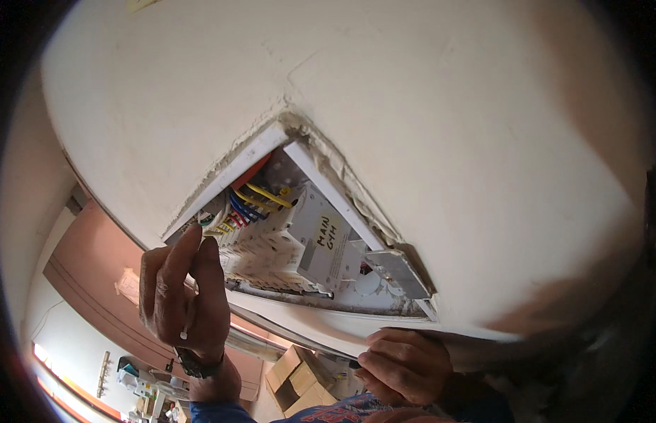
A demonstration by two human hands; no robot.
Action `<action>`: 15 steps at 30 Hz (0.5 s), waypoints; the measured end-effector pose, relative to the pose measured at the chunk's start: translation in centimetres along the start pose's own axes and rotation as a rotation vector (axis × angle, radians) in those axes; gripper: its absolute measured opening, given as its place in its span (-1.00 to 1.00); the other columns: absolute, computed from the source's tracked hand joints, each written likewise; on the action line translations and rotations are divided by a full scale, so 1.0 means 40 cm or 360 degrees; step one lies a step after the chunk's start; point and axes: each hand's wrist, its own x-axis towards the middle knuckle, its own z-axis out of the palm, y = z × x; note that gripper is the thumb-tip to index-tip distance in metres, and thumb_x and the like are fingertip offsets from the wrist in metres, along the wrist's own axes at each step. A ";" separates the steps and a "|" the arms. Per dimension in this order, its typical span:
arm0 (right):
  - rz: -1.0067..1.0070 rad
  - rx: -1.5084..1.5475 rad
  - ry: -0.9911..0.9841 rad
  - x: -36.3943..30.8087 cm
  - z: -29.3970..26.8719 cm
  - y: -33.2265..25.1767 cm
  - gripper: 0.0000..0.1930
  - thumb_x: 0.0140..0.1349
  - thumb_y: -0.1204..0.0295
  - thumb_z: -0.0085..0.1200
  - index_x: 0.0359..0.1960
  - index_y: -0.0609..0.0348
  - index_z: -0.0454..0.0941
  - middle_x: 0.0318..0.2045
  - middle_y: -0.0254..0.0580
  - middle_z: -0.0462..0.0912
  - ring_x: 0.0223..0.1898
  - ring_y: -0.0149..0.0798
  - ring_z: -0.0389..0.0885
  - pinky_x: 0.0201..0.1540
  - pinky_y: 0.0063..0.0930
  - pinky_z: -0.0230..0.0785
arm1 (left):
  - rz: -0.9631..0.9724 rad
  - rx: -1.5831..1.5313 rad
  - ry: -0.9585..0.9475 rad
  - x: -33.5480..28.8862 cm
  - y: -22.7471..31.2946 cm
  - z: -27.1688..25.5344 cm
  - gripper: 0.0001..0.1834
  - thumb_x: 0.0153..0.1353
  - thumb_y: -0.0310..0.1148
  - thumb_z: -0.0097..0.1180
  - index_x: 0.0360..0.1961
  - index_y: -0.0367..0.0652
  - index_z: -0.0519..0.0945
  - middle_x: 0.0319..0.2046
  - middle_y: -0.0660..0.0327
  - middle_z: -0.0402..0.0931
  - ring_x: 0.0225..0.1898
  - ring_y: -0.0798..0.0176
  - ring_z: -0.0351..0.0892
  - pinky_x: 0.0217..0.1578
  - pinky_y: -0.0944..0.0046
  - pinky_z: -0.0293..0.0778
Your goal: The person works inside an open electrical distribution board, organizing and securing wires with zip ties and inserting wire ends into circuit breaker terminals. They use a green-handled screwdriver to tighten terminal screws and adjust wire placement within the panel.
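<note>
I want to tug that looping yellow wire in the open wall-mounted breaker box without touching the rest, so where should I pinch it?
Pinch the yellow wire at the middle of its raised arc, probably coming from the open front of the white recessed breaker box. There the arc stands free above the blue wires; its ends vanish into the breakers. The left hand is already nearest.

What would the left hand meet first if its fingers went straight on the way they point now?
Probably the coloured wires at the open wall box's upper left; the left hand's fingertips already look close, though depth is unclear.
</note>
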 end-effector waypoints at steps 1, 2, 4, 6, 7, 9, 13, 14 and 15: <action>-0.0016 -0.0049 -0.0002 0.001 -0.001 -0.001 -0.60 0.21 0.37 0.55 -0.02 0.29 0.67 -0.26 -0.04 0.76 -0.19 -0.10 0.84 -0.23 -0.24 0.81 | -0.0037 -0.0040 -0.0007 -0.004 0.003 -0.001 -0.57 0.06 -0.72 0.49 -0.01 -0.22 0.81 -0.44 0.18 0.63 -0.46 0.35 0.57 -0.48 0.36 0.41; -0.0014 -0.0057 0.0002 0.000 0.001 -0.001 -0.60 0.21 0.36 0.54 -0.02 0.29 0.67 -0.26 -0.04 0.76 -0.20 -0.10 0.84 -0.22 -0.25 0.81 | -0.0082 -0.0070 -0.0007 -0.010 0.006 -0.002 -0.57 0.07 -0.73 0.47 0.00 -0.22 0.81 -0.46 0.19 0.62 -0.46 0.37 0.56 -0.48 0.37 0.40; -0.0007 -0.0047 0.0007 -0.001 0.002 -0.002 -0.60 0.21 0.38 0.53 0.00 0.27 0.67 -0.24 -0.05 0.75 -0.18 -0.07 0.84 -0.20 -0.23 0.80 | -0.0222 -0.0112 -0.0036 -0.020 0.014 -0.008 -0.58 0.10 -0.74 0.43 0.01 -0.23 0.80 -0.48 0.21 0.61 -0.47 0.40 0.54 -0.49 0.39 0.37; 0.0017 0.0010 0.0025 -0.004 0.003 -0.001 -0.59 0.19 0.43 0.50 0.04 0.24 0.67 -0.19 -0.07 0.72 -0.15 0.00 0.82 -0.15 -0.21 0.80 | -0.0375 -0.0168 -0.0057 -0.028 0.020 -0.014 -0.58 0.12 -0.75 0.38 0.02 -0.25 0.80 -0.50 0.23 0.59 -0.47 0.43 0.53 -0.50 0.40 0.35; 0.0015 -0.0009 0.0012 -0.006 0.003 0.000 -0.60 0.19 0.43 0.50 0.04 0.24 0.67 -0.19 -0.07 0.72 -0.16 -0.01 0.82 -0.15 -0.20 0.80 | -0.0444 -0.0204 -0.0120 -0.029 0.022 -0.017 -0.59 0.13 -0.76 0.37 0.03 -0.26 0.80 -0.51 0.23 0.59 -0.48 0.45 0.53 -0.51 0.41 0.34; 0.0024 0.0001 0.0009 -0.009 0.002 0.001 -0.61 0.19 0.44 0.50 0.03 0.24 0.68 -0.19 -0.08 0.73 -0.16 -0.01 0.82 -0.16 -0.20 0.80 | -0.0509 -0.0357 -0.0160 -0.028 0.022 -0.018 -0.60 0.16 -0.76 0.35 0.04 -0.27 0.79 -0.51 0.25 0.59 -0.48 0.47 0.53 -0.52 0.41 0.32; 0.0024 0.0016 0.0015 -0.015 0.003 0.002 -0.62 0.19 0.45 0.50 0.02 0.26 0.68 -0.20 -0.06 0.73 -0.17 0.01 0.82 -0.18 -0.21 0.79 | -0.0605 -0.0447 -0.0239 -0.020 0.025 -0.017 -0.62 0.20 -0.75 0.33 0.05 -0.28 0.79 -0.51 0.22 0.63 -0.53 0.46 0.55 -0.53 0.42 0.37; 0.0020 0.0024 0.0019 -0.015 0.005 0.003 -0.62 0.19 0.45 0.50 0.01 0.27 0.68 -0.20 -0.05 0.73 -0.18 0.01 0.82 -0.18 -0.21 0.78 | -0.0612 -0.0456 -0.0247 -0.020 0.029 -0.014 -0.62 0.21 -0.74 0.33 0.05 -0.28 0.79 -0.51 0.20 0.66 -0.53 0.45 0.57 -0.52 0.42 0.39; 0.0014 0.0033 0.0021 -0.015 0.005 0.003 -0.62 0.19 0.45 0.50 0.01 0.27 0.68 -0.21 -0.05 0.73 -0.18 0.02 0.82 -0.19 -0.21 0.78 | -0.0642 -0.0470 -0.0242 -0.018 0.032 -0.013 -0.63 0.23 -0.74 0.33 0.05 -0.28 0.79 -0.50 0.18 0.68 -0.54 0.45 0.59 -0.52 0.42 0.41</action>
